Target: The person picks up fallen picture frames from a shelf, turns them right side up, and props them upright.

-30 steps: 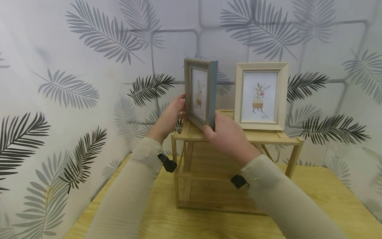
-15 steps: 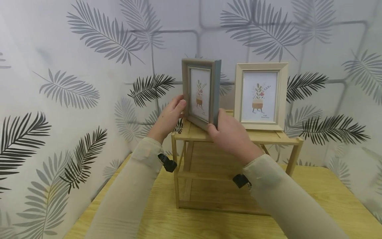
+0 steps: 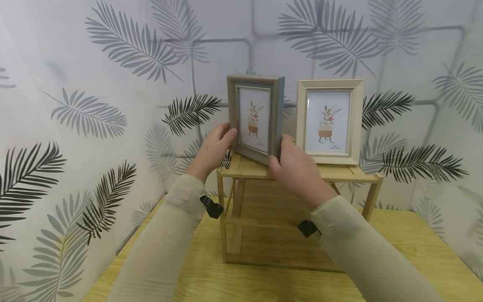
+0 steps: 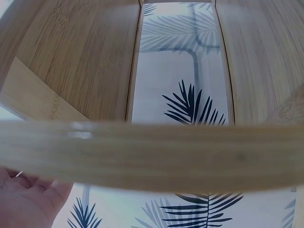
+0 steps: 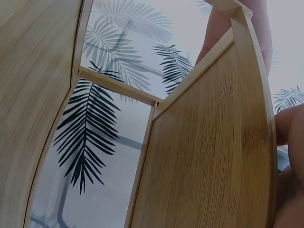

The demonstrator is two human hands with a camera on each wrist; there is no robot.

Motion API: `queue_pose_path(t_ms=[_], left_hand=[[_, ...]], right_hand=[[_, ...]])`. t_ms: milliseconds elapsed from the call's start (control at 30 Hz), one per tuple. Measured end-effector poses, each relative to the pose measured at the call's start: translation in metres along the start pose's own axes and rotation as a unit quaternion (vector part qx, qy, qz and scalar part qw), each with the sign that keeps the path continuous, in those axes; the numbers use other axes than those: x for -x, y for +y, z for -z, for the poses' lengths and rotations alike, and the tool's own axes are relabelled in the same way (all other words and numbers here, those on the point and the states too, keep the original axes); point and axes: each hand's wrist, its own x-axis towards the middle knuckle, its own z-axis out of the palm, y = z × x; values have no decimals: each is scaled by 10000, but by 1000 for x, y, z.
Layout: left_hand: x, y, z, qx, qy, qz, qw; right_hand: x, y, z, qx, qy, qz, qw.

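Note:
A grey-brown picture frame (image 3: 253, 117) with a potted-plant print stands at an angle on top of a wooden shelf rack (image 3: 245, 168), towards its left end. My left hand (image 3: 212, 152) holds the frame's left edge, thumb at the front. Around the lower right corner grips my right hand (image 3: 299, 171), its fingers partly hidden behind the frame. To the right, a cream picture frame (image 3: 330, 123) with a similar print stands upright on the rack. The left wrist view has part of the left hand (image 4: 29, 203); in the right wrist view the right hand (image 5: 292, 164) shows beside a board.
The rack has lower shelves (image 3: 271, 222) under the frames and stands on a wood-grain table (image 3: 200, 277). A leaf-patterned wall (image 3: 94, 50) rises behind and to the left. A rack rail (image 4: 152, 154) crosses the left wrist view.
The grey-brown frame has turned so its picture faces more to the front. My right hand has moved slightly right with its edge; the left hand stays nearly in place.

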Motion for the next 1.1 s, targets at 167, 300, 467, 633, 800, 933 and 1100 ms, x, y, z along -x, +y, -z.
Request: queue_pose_path(t_ms=[167,300,467,633,800,933,1100], left_hand=[[2,2,0,-98,73,33,9999],[3,4,0,-152,91,72,9998],[4,6,0,-210,66,78,9997],[6,8,0,-322,57,21,9995],[10,9,0,-452,110,-4,9989],[12,12,1,-472,134,-74,9988],[16,13,0,-499,128,-71,9986]], right_hand=[[0,3,1,-108,178,145,9997],[-1,4,2,-222,353,280,9987],[-1,4,2,-135,545,287,9980],[-2,5,2,-107,677,187,9975],[-1,7,3,-401,916,27,9950],[1,8,3,-544,1110,-4,9923],[2,9,3,-489,1242,14,9910]])
